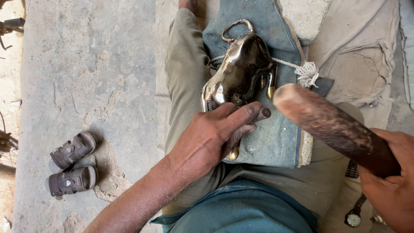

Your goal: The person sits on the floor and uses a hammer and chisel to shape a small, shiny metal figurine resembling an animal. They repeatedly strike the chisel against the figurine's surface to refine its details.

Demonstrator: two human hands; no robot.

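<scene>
A polished brass animal figure (239, 71), with a curled tail at its far end, lies on a blue cloth pad (276, 133) spread over the person's lap, tied down by a pale cord (302, 69) that ends in a frayed knot. The left hand (211, 136) rests palm-down on the near end of the figure, fingers (241, 114) stretched flat and closed around a short dark punch (262, 114) whose tip shows just past the fingertips. The right hand (390, 181) is wrapped tight around the handle end of a thick wooden club (332, 127), whose rounded, worn head hangs just beside the punch, a little above the pad.

The pad sits on olive trousers (185, 73), with a teal shirt hem at the bottom of the view. A wristwatch (354, 218) lies on the ground near the right hand. To the left stretches a cracked, dusty concrete floor (86, 64), where a pair of small brown sandals (71, 166) stands side by side. To the right lies a crumpled dirty sheet of fabric (362, 51), and a concrete slab (304, 17) sits beyond the pad.
</scene>
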